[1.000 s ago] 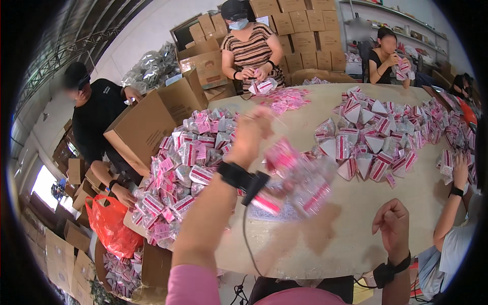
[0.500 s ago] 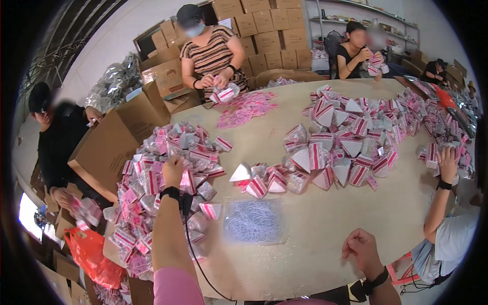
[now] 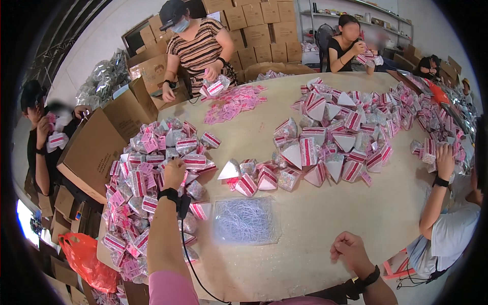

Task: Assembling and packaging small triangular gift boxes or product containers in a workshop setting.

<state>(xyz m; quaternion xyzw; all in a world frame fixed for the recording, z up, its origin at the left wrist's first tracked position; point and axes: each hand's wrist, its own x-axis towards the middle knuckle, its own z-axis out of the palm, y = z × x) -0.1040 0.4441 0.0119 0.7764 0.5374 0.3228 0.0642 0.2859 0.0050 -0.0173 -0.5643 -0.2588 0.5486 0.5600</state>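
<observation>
The left hand reaches into the pile of pink packets left of the clear bag; whether it grips a packet, I cannot tell. The right hand rests half-closed and empty on the table, right of the bag.

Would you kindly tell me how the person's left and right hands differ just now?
The left hand is stretched far out onto the heap of pink packets; the right hand rests near the table edge, loosely curled, touching no packet. Both wear a dark wrist strap.
</observation>
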